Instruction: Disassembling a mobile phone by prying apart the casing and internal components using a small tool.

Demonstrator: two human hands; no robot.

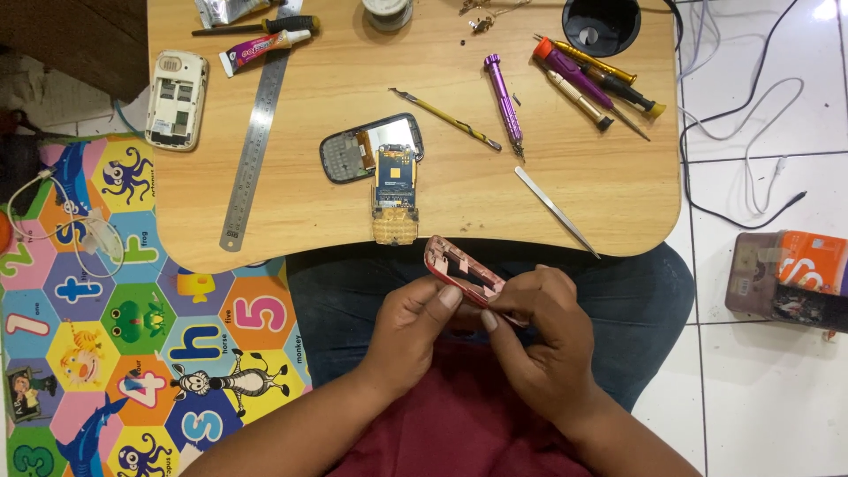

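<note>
Teardown looks well advanced. Pink phone frame (461, 272) is gripped over the lap, just below the edge of the wooden table (565, 185): left hand (408, 329) is closed on it from below, right hand (539, 329) is pinched on its lower end. Circuit board (395, 187) and screen part (371, 146) are laid out on the table, white back shell (175, 99) well apart at left. Tweezers (556, 212) and purple screwdriver (504, 102) lie unused. Reassembly not yet begun, by the look.
</note>
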